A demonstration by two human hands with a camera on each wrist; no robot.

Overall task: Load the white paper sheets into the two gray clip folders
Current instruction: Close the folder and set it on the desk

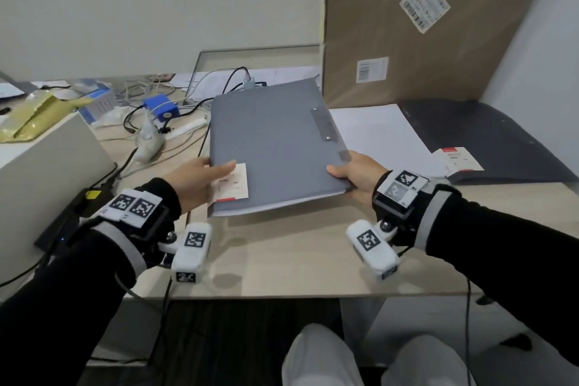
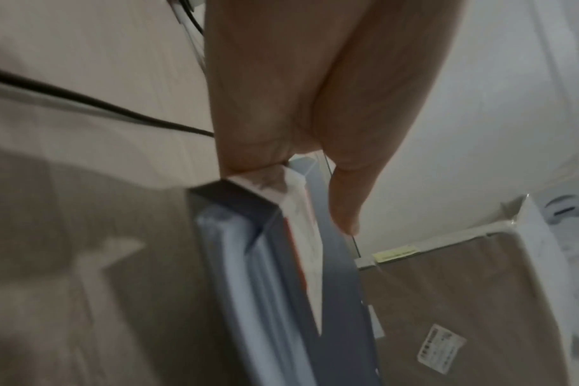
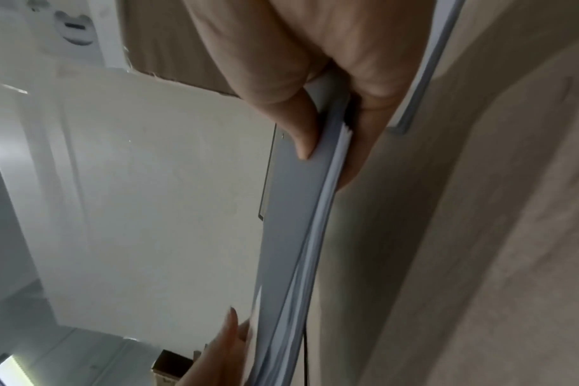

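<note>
A closed gray clip folder [image 1: 272,141] with white sheets inside is held above the wooden desk [image 1: 297,254], tilted with its far end higher. My left hand [image 1: 200,178] grips its near left corner, thumb on the white and red label [image 1: 233,186]. My right hand [image 1: 354,177] pinches the near right corner, thumb on top and fingers beneath. The wrist views show the folder [image 2: 334,274] edge-on with paper edges [image 3: 334,167] between the covers. A white paper sheet [image 1: 382,135] lies on the desk to the right. A darker folder [image 1: 488,141] lies beyond it.
A big cardboard box [image 1: 438,25] leans at the back right. Cables and a blue device [image 1: 161,108] clutter the back left. A white box [image 1: 40,172] stands at the left, with a black device [image 1: 78,216] beside it. My knees show below the desk edge.
</note>
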